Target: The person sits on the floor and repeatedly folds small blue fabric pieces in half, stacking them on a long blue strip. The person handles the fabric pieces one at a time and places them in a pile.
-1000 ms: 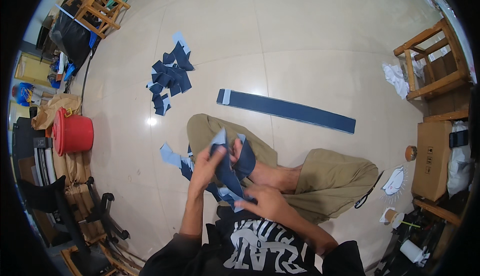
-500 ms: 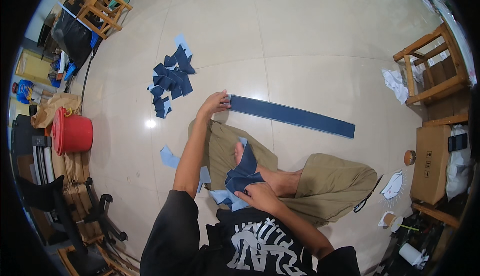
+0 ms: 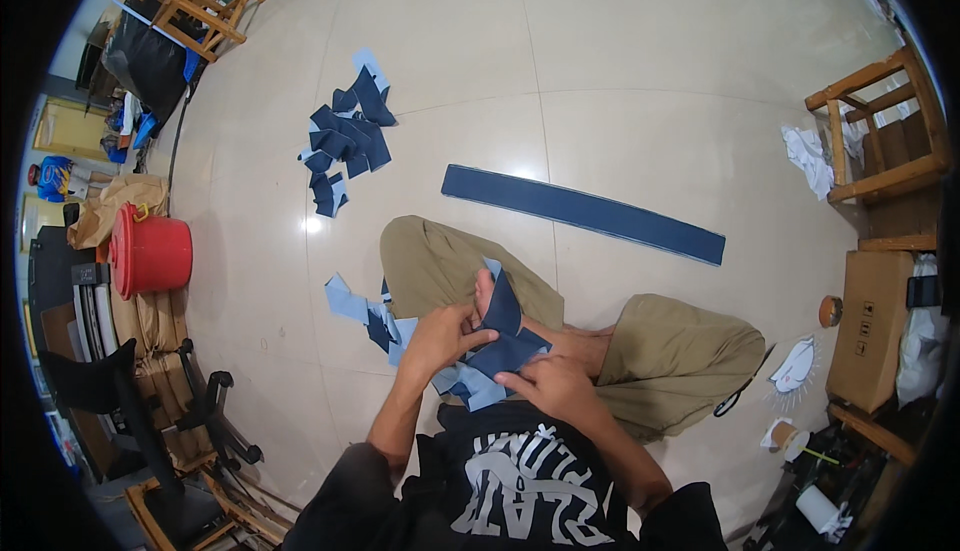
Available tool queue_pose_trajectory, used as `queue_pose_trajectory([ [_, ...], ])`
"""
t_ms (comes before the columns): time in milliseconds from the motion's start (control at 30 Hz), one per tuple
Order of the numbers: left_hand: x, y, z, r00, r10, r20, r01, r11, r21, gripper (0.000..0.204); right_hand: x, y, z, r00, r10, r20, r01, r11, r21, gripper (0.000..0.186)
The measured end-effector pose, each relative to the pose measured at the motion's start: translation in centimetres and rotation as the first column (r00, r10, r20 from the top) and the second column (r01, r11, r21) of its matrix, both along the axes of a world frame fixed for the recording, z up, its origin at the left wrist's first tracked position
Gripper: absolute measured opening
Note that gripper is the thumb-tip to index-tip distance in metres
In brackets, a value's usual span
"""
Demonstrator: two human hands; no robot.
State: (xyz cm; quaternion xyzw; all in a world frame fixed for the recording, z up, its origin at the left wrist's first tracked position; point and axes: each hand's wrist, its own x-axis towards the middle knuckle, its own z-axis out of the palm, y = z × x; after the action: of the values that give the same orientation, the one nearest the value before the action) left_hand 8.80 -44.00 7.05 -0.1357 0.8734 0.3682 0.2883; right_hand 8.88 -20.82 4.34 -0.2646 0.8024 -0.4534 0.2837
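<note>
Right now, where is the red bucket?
The red bucket sits on the floor at the far left of the head view, beside a crumpled brown paper bag and above a black chair.

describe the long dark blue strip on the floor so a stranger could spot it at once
On the pale tiled floor, look just beyond the seated person's knees. The long dark blue strip lies flat and straight there. Unlike the crumpled blue scraps heaped farther left, it is one unbroken band.

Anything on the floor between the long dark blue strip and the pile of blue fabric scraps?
Head view: bare tile only between the long strip and the scrap pile.
</note>
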Motion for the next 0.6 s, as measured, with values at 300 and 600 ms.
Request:
queue_pose_trajectory([
  [300,-0.8,2.9,5.2,0.913,0.407,-0.039,-0.237,0.605,0.760,0.018,-2.7,-0.1,0.3,0.931,-0.108,0.348,0.236,0.907,-0.349,0.042],
  [600,-0.3,2.1,7.9,0.958,-0.078,0.276,-0.209,0.472,0.856,0.032,-7.7,1.2,3.9,0.507,-0.061,0.860,0.809,0.377,-0.451,0.055],
])
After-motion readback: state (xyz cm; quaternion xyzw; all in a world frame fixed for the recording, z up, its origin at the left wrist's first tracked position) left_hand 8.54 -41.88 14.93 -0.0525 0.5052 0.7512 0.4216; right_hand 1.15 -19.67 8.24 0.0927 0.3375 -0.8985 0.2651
